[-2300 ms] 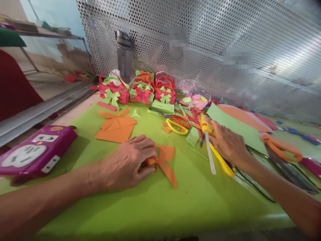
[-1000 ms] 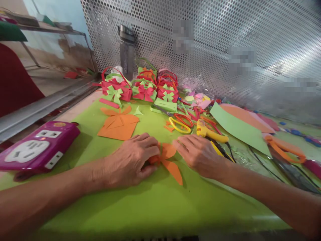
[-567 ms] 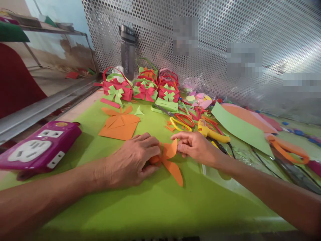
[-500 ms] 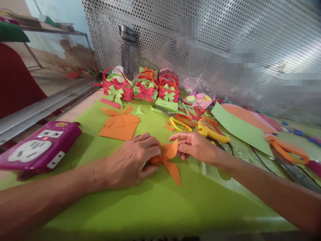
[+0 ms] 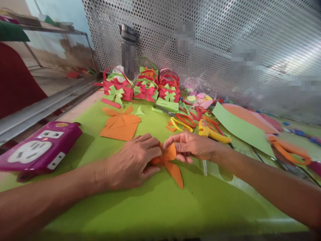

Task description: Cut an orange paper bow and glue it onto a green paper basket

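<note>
An orange foam-sheet bow cutout [image 5: 174, 172] lies on the green table top between my hands. My left hand [image 5: 136, 160] covers its left half, fingers pressed down and closed on it. With thumb and forefinger, my right hand [image 5: 184, 145] pinches the cutout's upper right loop and bends it inward. Behind my left hand is an orange square piece [image 5: 120, 128] with another bow-shaped cutout [image 5: 120, 115] resting at its top. A yellow glue gun [image 5: 213, 132] lies beyond my right wrist, and scissors with red and yellow handles [image 5: 182, 122] lie behind it.
A purple power strip [image 5: 42, 147] sits at the left. Small red and green bow-fronted baskets [image 5: 117, 88] line the back beside a grey bottle [image 5: 128, 50]. Coloured sheets [image 5: 243, 127] and orange-handled scissors [image 5: 288, 150] are at the right. A perforated metal panel [image 5: 155, 30] stands behind.
My right hand has moved slightly left, folding the upper right loop of the orange bow cutout in toward its middle. My left hand stays in place on it.
</note>
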`<state>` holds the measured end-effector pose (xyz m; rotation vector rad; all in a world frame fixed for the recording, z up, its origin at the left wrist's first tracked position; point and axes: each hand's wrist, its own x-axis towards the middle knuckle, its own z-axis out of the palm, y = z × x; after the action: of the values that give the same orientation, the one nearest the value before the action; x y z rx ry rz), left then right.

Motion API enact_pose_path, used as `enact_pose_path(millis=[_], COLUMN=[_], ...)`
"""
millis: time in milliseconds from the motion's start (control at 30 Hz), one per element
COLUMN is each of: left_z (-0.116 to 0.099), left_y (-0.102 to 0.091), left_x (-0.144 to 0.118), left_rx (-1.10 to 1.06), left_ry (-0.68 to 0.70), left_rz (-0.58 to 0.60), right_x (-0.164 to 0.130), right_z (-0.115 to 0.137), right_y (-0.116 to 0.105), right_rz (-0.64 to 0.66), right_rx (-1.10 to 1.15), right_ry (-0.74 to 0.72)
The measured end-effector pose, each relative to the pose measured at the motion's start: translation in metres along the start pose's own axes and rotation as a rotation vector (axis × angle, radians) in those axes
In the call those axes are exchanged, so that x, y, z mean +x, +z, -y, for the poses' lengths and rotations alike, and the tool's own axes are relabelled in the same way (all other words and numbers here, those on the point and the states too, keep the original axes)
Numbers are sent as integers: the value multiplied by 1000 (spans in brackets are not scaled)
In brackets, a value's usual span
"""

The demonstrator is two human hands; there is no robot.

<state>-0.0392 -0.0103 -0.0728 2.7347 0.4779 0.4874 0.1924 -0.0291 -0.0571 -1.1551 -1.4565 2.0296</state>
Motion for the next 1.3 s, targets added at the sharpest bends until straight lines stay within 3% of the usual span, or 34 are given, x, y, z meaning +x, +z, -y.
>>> enact_pose_path(millis=[133, 333, 567, 867, 1033, 1300], left_z=[0, -1, 1, 0, 1, 0], left_y=[-1, -3, 0, -1, -2, -2], left_x=[0, 1, 1, 1, 1, 1], left_rx=[3, -3, -16, -11, -9, -25], left_ry=[-3, -14, -3, -1, -4, -11], left_rz=[12, 31, 13, 13, 15, 32], right_x=[6, 9, 8, 13, 15, 14], right_z=[-2, -4, 5, 4, 6, 11], right_y=[-5, -9, -8, -12, -10, 1], right_rz=[65, 61, 203, 249, 159, -116], right_rx=[8, -4, -42, -60, -89, -299], right_ry=[-17, -24, 35, 33, 65, 204])
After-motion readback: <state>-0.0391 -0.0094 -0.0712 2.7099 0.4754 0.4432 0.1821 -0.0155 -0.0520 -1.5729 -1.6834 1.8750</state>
